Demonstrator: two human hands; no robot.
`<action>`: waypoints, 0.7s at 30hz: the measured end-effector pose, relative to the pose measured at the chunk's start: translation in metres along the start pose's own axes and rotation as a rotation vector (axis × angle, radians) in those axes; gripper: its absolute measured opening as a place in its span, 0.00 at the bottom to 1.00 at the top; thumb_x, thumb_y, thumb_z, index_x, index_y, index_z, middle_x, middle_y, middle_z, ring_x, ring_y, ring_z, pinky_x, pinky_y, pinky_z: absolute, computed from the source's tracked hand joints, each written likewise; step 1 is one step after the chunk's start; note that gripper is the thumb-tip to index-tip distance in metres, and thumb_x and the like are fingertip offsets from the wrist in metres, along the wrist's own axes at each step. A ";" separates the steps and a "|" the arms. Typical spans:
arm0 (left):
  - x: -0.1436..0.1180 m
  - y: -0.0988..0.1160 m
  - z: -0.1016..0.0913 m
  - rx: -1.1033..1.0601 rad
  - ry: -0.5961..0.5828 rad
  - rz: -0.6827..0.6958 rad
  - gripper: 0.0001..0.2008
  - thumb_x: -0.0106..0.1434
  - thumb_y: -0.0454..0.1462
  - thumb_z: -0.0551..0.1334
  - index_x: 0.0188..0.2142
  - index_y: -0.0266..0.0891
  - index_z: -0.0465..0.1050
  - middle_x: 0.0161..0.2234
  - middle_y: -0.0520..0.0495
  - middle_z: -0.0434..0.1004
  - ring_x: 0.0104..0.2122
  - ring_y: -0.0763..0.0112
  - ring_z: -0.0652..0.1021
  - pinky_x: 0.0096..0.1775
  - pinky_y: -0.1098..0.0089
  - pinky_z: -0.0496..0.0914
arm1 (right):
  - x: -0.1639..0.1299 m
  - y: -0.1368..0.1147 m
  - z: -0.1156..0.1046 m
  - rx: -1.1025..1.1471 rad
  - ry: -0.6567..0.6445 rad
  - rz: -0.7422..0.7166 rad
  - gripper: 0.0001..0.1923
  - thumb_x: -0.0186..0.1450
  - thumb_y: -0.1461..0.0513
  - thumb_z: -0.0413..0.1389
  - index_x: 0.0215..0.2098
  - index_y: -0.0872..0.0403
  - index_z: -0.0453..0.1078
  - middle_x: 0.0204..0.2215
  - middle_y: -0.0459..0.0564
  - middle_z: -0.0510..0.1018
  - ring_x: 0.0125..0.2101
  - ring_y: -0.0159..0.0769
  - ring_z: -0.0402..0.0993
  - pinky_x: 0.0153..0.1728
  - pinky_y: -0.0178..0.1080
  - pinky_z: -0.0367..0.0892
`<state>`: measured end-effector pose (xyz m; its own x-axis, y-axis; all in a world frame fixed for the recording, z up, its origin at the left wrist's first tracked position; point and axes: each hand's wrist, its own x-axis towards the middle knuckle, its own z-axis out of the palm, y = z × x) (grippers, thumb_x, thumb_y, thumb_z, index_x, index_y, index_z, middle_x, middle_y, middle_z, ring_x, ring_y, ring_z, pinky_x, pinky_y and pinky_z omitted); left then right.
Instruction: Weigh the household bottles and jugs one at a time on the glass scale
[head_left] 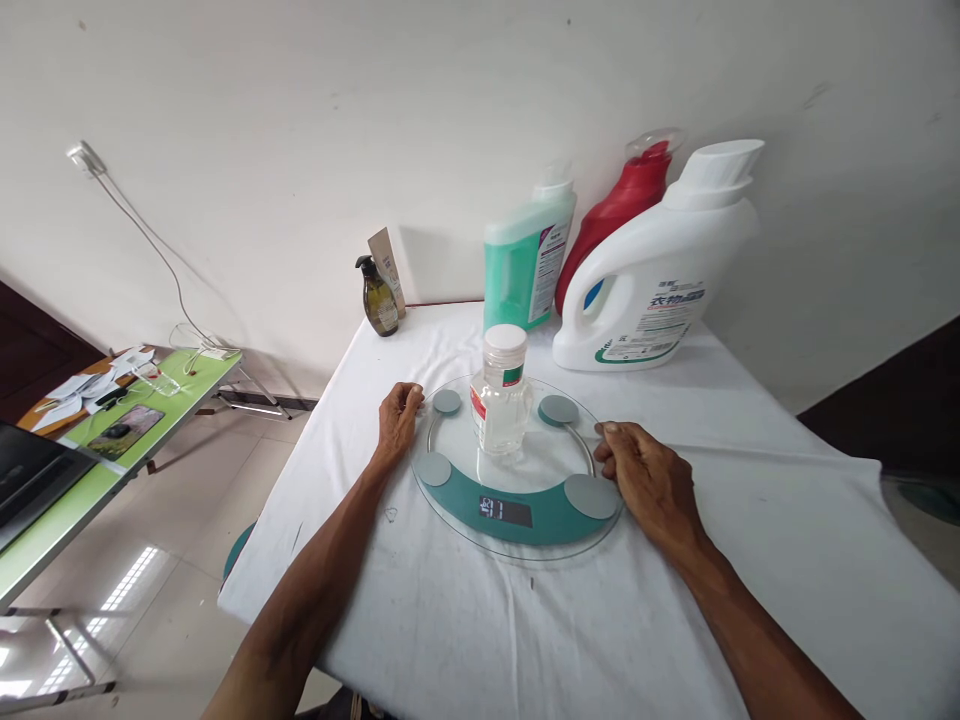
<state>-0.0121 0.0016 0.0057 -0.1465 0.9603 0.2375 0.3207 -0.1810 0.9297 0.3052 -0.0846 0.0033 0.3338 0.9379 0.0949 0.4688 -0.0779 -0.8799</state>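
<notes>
A round glass bathroom scale [491, 529] with a teal band, grey foot pads and a lit display lies on the white cloth. On its glass stands a clear plastic bottle [501, 410] with a white cap and a red and green label. My left hand [400, 422] is closed at the scale's left rim, its fingers curled against the edge. At the right rim, my right hand [651, 482] pinches the glass edge between thumb and fingers. Some of the right fingers are hidden under the hand. The display's digits are too small to read surely.
Behind the scale stand a green liquid bottle [525, 255], a red jug [619, 205] and a white detergent jug [660, 275]. A dark pump bottle [379, 300] and a tan tube [387, 265] sit at the back left. A green table [176, 385] holds papers and a laptop.
</notes>
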 end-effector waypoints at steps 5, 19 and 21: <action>-0.019 0.039 -0.007 -0.059 -0.004 0.261 0.38 0.67 0.66 0.60 0.62 0.41 0.69 0.57 0.35 0.78 0.58 0.51 0.78 0.59 0.52 0.72 | 0.000 0.001 0.000 0.022 0.012 0.007 0.23 0.69 0.42 0.46 0.35 0.48 0.73 0.25 0.48 0.79 0.25 0.40 0.75 0.33 0.42 0.69; -0.058 0.070 0.021 -0.018 -0.389 0.172 0.57 0.50 0.51 0.83 0.73 0.47 0.59 0.68 0.34 0.70 0.68 0.40 0.72 0.67 0.40 0.68 | 0.002 0.006 0.000 0.091 0.008 -0.049 0.24 0.71 0.40 0.45 0.30 0.46 0.65 0.23 0.47 0.78 0.23 0.39 0.74 0.31 0.41 0.67; -0.051 0.075 0.027 -0.037 -0.407 0.184 0.57 0.48 0.50 0.84 0.72 0.46 0.60 0.69 0.35 0.70 0.68 0.42 0.73 0.67 0.43 0.69 | 0.002 0.007 0.001 0.094 0.006 -0.040 0.24 0.71 0.40 0.45 0.29 0.46 0.65 0.23 0.47 0.78 0.22 0.39 0.74 0.30 0.41 0.67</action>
<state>0.0448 -0.0555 0.0551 0.2927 0.9153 0.2766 0.2719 -0.3570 0.8937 0.3084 -0.0833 -0.0032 0.3213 0.9375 0.1337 0.4029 -0.0076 -0.9152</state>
